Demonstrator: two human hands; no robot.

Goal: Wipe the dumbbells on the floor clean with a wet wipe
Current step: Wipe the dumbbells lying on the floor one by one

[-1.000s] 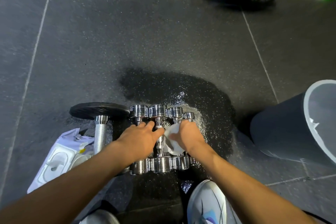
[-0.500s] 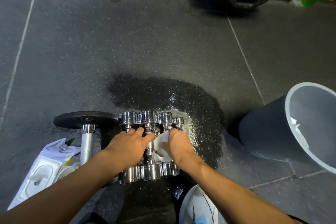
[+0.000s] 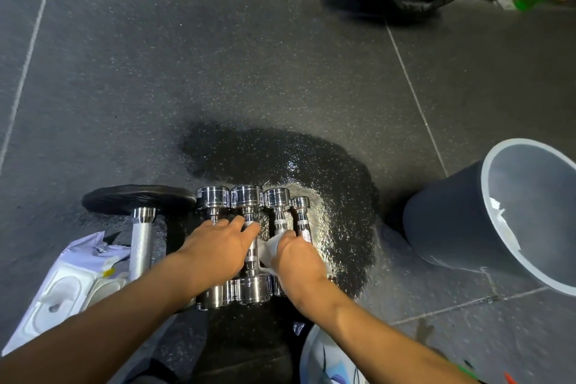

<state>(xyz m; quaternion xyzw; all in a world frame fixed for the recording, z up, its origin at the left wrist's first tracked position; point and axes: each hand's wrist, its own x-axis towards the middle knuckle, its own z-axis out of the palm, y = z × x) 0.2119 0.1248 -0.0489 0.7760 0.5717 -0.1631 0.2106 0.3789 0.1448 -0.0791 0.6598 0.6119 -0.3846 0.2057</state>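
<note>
Four chrome dumbbells point(image 3: 249, 243) lie side by side on the floor point(image 3: 218, 72), touching, their long axes all running straight away from the person, so any stroke along a handle goes forward and back. The right hand point(image 3: 296, 259) sits over the two thinner handles at the right end of the row. Its grip is curled down on a white wet wipe point(image 3: 268, 248), pressing it against those handles; the wipe bunches out toward the middle dumbbell. The left hand point(image 3: 218, 249) rests across the two thicker dumbbells, fingers laid fairly straight and reaching the middle handle, steadying the row, I judge. The right hand is therefore nearer the bars to be rubbed. The dumbbells look bright and mirror-like, with knurled handles and round heads. They lie at the near edge of a dark wet patch point(image 3: 311, 171) that glistens on the floor.
</note>
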